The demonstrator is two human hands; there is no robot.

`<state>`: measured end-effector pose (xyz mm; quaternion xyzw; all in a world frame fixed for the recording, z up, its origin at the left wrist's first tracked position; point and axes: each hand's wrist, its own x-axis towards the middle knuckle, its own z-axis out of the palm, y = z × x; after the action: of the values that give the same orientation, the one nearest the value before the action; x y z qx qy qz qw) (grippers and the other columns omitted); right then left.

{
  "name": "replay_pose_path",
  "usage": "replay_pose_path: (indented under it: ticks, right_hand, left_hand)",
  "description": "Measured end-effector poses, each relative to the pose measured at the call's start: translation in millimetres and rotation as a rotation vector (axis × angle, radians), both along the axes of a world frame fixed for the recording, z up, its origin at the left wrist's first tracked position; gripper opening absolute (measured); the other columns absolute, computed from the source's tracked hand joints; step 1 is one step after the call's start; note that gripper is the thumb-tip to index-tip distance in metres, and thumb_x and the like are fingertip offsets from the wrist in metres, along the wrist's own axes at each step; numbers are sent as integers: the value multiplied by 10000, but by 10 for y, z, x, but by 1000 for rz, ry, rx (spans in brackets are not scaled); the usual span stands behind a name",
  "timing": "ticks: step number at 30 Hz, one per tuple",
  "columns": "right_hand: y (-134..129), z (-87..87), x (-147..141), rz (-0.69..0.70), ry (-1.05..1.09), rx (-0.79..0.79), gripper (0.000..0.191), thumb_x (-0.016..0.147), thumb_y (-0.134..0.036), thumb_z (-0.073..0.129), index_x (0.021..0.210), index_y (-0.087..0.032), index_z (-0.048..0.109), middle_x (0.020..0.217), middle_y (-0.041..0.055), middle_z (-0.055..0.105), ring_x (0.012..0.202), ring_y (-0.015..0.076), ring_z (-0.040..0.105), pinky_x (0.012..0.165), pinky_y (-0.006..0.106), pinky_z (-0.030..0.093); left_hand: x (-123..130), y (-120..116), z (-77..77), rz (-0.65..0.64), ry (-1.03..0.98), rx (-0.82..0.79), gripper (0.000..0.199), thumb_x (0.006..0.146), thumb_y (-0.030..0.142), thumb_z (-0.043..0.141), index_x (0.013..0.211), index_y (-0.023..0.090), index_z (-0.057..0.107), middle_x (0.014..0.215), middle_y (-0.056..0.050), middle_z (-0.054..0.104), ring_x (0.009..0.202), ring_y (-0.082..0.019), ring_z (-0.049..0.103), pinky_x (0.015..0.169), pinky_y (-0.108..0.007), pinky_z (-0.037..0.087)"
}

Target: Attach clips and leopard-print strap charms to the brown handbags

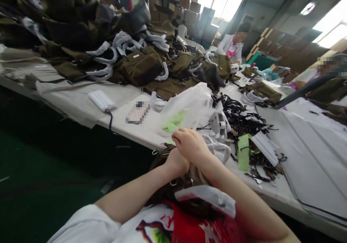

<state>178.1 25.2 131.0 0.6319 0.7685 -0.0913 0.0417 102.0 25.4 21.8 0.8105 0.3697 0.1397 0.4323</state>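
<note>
An olive-brown bag (173, 191) with metal rings rests against my body at the table's edge, its handle (206, 196) wrapped in white padding. My left hand (177, 162) is at the bag's opening, its fingers hidden in the bag and behind the other hand. Crossing just above it, my right hand (189, 144) is closed with curled fingers; whatever they hold does not show. Beyond my hands lie a clear plastic bag (189, 104) and a light green piece (173, 121).
Olive bags (141, 64) with wrapped handles are heaped along the table's far side. A phone (138, 112) and a white power bank (101, 100) with a cable lie left. Black cords (238, 116) are piled right. Several people work farther back, one in white and pink (230, 47).
</note>
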Motion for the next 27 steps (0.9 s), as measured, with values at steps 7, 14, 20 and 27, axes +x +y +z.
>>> replay_pose_path:
  ticks: [7, 14, 20, 27]
  right_hand:
    - [756, -666, -123, 132, -95, -185, 264, 864, -71, 546, 1043, -138, 728, 1088, 152, 713, 954, 235, 686, 810, 305, 508]
    - [764, -778, -64, 72, -62, -197, 238, 857, -68, 532, 987, -145, 716, 1032, 119, 724, 938, 221, 675, 821, 289, 496]
    - [225, -296, 64, -35, 248, 141, 222, 965, -229, 477, 1082, -198, 664, 1110, 66, 671, 1021, 176, 615, 898, 257, 438]
    - [-882, -277, 317, -212, 447, 92, 195, 941, -243, 528, 960, -213, 720, 932, 39, 736, 871, 170, 662, 794, 248, 465]
  left_hand:
    - [-97, -7, -6, -7, 117, 158, 286, 787, 252, 626, 1022, 136, 740, 1025, -204, 717, 961, -410, 655, 871, -491, 475]
    - [-115, 39, -9, -21, 70, 145, 225, 790, 250, 602, 908, 125, 747, 937, -221, 722, 876, -397, 659, 825, -501, 483]
    - [-193, 185, -52, -32, 35, 41, 248, 753, 302, 642, 900, 127, 739, 923, -173, 724, 929, -369, 646, 851, -440, 477]
    - [-308, 270, 21, -170, -179, -262, 269, 727, 334, 658, 885, 138, 753, 791, -15, 731, 770, -212, 654, 692, -266, 487]
